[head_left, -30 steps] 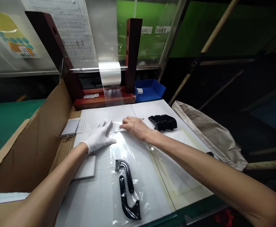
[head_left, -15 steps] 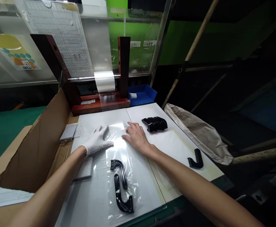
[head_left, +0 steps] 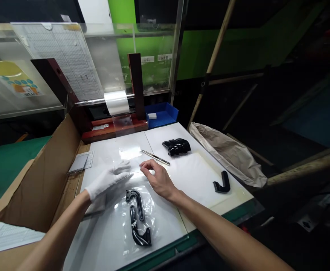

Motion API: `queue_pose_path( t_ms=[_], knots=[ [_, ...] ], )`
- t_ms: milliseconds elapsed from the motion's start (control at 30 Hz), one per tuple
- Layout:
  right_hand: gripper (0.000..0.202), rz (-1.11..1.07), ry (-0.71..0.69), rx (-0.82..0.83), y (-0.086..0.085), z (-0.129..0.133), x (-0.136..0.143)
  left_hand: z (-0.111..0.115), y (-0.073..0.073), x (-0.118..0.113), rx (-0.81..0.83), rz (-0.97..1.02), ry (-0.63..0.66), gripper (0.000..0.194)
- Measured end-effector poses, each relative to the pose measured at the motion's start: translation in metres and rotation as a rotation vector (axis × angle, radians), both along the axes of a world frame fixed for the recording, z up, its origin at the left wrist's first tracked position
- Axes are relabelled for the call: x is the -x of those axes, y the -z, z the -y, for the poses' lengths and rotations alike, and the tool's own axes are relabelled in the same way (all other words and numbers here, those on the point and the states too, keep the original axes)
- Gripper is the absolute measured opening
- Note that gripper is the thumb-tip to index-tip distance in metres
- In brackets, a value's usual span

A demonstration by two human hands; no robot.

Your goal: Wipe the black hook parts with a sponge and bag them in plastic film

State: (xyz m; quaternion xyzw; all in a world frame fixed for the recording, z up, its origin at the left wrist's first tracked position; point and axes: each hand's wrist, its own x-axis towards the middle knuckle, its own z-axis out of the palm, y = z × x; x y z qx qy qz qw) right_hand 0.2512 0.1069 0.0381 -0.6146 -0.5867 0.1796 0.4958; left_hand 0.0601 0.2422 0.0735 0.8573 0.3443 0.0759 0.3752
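My left hand (head_left: 108, 181), in a white glove, hovers at or on the clear plastic bag (head_left: 156, 226), fingers stretched out and somewhat blurred. My bare right hand (head_left: 159, 180) is closed in a pinch at the bag's far edge, its thumb and forefinger together. Inside the bag lie two black curved handle-like parts, one (head_left: 138, 203) above the other (head_left: 139, 234). Beyond my right hand, a slim pen-like tool (head_left: 155, 157) rests on the white board (head_left: 170, 210). A pale flat block (head_left: 97, 205) sits partly hidden beneath my left wrist.
A black ribbed part (head_left: 176, 146) and a black hooked part (head_left: 223, 183) lie to the right. A film roll (head_left: 116, 102) on a wooden stand (head_left: 114, 130) and a blue tray (head_left: 162, 114) stand at the back. An open cardboard box (head_left: 43, 180) borders the left side.
My right hand has drawn back toward me from the flat film and gone from spread to pinching, uncovering the slim tool. My left hand has shifted slightly nearer. The whole view has turned a little.
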Motion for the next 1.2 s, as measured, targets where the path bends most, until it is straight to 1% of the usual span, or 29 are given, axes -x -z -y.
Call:
queue_pose_path(
  t_ms=[67, 133, 167, 200, 267, 333, 400, 467, 500, 533, 600, 667, 700, 733, 800, 867, 933, 967, 1033, 1100, 1200],
  knots=[
    [0.015, -0.03, -0.027, -0.033, -0.001, 0.016, 0.006, 0.027, -0.005, 0.013, 0.055, 0.034, -0.033, 0.055],
    [0.032, -0.014, -0.082, -0.066, -0.001, 0.035, 0.011, 0.055, -0.003, 0.025, 0.039, 0.077, -0.066, 0.05],
    [0.039, 0.01, -0.121, -0.083, 0.0, 0.045, 0.014, 0.068, 0.001, 0.03, 0.009, 0.108, -0.06, 0.046],
    [0.042, 0.044, -0.163, -0.101, 0.001, 0.054, 0.016, 0.08, 0.007, 0.034, -0.028, 0.141, -0.037, 0.043],
    [0.032, 0.131, -0.251, -0.137, 0.004, 0.069, 0.018, 0.101, 0.021, 0.043, -0.094, 0.198, 0.025, 0.038],
    [0.02, 0.223, -0.338, -0.169, 0.009, 0.083, 0.019, 0.12, 0.036, 0.053, -0.244, 0.229, 0.073, 0.038],
    [0.018, 0.301, -0.405, -0.186, 0.013, 0.094, 0.019, 0.137, 0.048, 0.067, -0.462, 0.243, 0.102, 0.042],
    [0.02, 0.351, -0.427, -0.187, 0.016, 0.103, 0.018, 0.152, 0.052, 0.082, -0.647, 0.258, 0.127, 0.042],
    [0.022, 0.364, -0.416, -0.184, 0.017, 0.106, 0.019, 0.158, 0.05, 0.088, -0.702, 0.262, 0.144, 0.039],
    [0.022, 0.37, -0.392, -0.179, 0.017, 0.107, 0.019, 0.164, 0.046, 0.093, -0.716, 0.262, 0.157, 0.031],
    [0.024, 0.366, -0.315, -0.159, 0.015, 0.103, 0.022, 0.169, 0.037, 0.093, -0.746, 0.249, 0.137, 0.013],
    [0.027, 0.358, -0.216, -0.125, 0.014, 0.092, 0.028, 0.169, 0.03, 0.082, -0.759, 0.239, 0.036, 0.014],
    [0.029, 0.36, -0.168, -0.105, 0.014, 0.084, 0.031, 0.167, 0.03, 0.072, -0.752, 0.236, -0.032, 0.014],
    [0.033, 0.368, -0.129, -0.083, 0.015, 0.076, 0.035, 0.165, 0.033, 0.061, -0.733, 0.216, -0.093, 0.018],
    [0.044, 0.406, -0.092, -0.033, 0.021, 0.061, 0.042, 0.159, 0.043, 0.038, -0.637, 0.122, -0.149, 0.04],
    [0.053, 0.455, -0.098, 0.028, 0.029, 0.052, 0.047, 0.155, 0.056, 0.018, -0.525, -0.002, -0.157, 0.053],
    [0.06, 0.497, -0.121, 0.092, 0.037, 0.049, 0.049, 0.155, 0.066, 0.006, -0.459, -0.074, -0.175, 0.058],
    [0.064, 0.514, -0.134, 0.119, 0.039, 0.049, 0.049, 0.155, 0.069, 0.003, -0.436, -0.087, -0.193, 0.06],
    [0.069, 0.538, -0.154, 0.161, 0.04, 0.05, 0.048, 0.154, 0.07, -0.001, -0.388, -0.111, -0.22, 0.063],
    [0.071, 0.551, -0.167, 0.185, 0.038, 0.051, 0.048, 0.154, 0.067, -0.001, -0.355, -0.12, -0.236, 0.064],
    [0.075, 0.556, -0.198, 0.177, 0.033, 0.051, 0.046, 0.161, 0.062, 0.003, -0.356, -0.094, -0.254, 0.06]
  ],
)
